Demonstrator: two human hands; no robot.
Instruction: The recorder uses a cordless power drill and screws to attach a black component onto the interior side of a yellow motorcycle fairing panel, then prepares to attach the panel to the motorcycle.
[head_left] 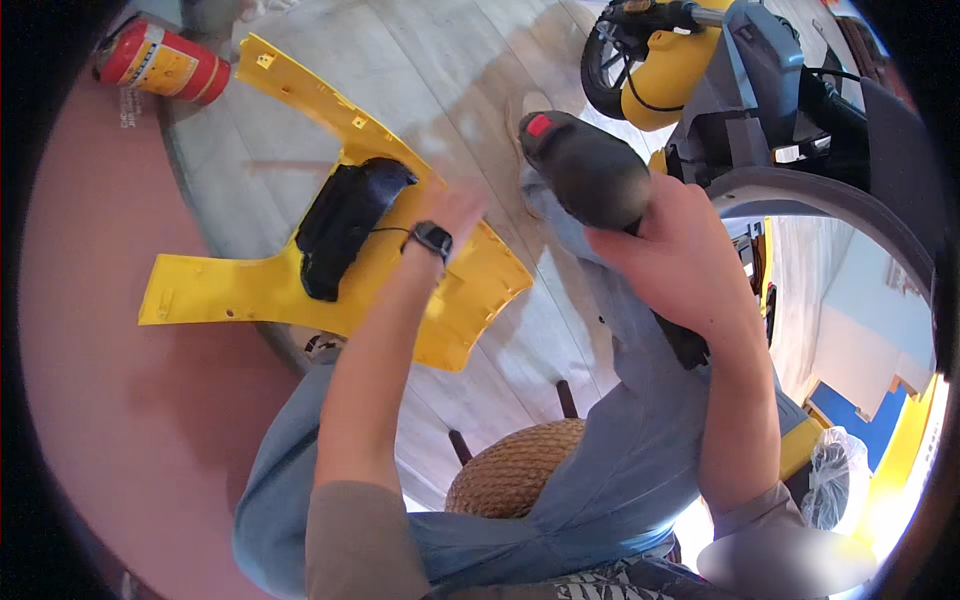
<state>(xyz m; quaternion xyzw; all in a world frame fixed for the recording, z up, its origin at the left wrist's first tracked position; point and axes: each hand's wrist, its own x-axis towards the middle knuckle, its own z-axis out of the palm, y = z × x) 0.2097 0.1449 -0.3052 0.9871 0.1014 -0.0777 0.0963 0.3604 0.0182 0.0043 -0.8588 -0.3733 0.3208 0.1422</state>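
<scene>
My right hand is closed round a black power tool with a red switch on top, held over my right leg. My left hand, wearing a dark watch, is at the right part of a large yellow plastic panel; its fingers are blurred, so I cannot tell whether they grip it. The panel has clips along its edges and lies tilted to my left. A black molded part sits on it, with a thin dark cord running toward my left wrist.
A red fire extinguisher lies at upper left by a pink surface. A partly disassembled yellow and grey scooter stands at upper right. Beneath me is a woven stool. A clear plastic bag is at lower right.
</scene>
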